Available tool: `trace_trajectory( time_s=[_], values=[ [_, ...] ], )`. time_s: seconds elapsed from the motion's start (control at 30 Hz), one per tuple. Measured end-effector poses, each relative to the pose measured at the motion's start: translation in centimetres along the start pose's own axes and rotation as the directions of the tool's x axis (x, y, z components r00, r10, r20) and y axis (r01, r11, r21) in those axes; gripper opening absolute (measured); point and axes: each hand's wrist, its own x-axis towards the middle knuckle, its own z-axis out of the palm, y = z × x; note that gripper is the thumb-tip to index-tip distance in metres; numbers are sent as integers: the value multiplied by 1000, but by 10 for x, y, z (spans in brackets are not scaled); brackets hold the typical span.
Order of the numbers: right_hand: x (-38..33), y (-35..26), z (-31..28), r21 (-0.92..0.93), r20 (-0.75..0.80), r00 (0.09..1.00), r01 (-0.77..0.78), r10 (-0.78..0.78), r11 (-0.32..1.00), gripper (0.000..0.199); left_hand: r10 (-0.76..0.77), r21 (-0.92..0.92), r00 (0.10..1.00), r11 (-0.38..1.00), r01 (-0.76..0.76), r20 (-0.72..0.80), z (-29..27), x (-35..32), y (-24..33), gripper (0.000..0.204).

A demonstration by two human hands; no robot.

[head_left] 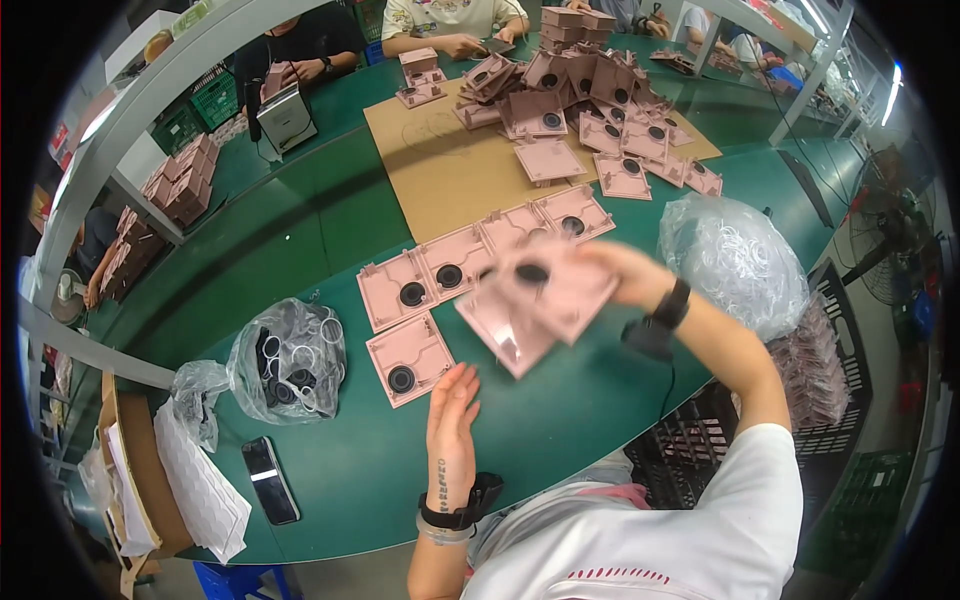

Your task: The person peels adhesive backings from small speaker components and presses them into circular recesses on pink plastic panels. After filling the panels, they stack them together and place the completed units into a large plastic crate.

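My right hand (630,275) grips a square pink plastic panel (580,300) with a round black ring in it; hand and panel are blurred by motion. Just under and to the left of it, a second blurred pink panel (505,335) shows in part; whether my hand holds that one too, I cannot tell. My left hand (452,415) is open, fingers stretched out, at the right edge of a single near panel (410,360) lying on the table. Behind that panel runs a row of similar panels (393,285), several with black rings.
On the green table (350,470), a bag of black and white rings (290,360) and a phone (270,480) lie left. A large bag of white rings (735,265) stands right. Pink panels (590,90) pile up on cardboard (400,140) at the back. Co-workers sit across the table.
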Motion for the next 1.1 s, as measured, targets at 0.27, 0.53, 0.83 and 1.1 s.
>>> trace_trajectory(
  time_s=[0.27,0.53,0.83,1.1],
  values=[
    [72,-182,-95,-418,-245,678,571,-692,707,24,192,238,978,957,-168,-84,-1,9,23,40],
    [88,-79,-24,-986,47,890,113,-453,120,76,380,688,918,696,-205,-111,-52,44,31,46],
    [108,-64,-102,-957,-290,703,-224,-649,185,99,301,858,895,490,151,-329,-51,66,31,80],
    [94,-62,-93,-929,-351,736,-352,-579,115,77,222,944,953,301,134,-206,-34,80,1,90]
  ],
)
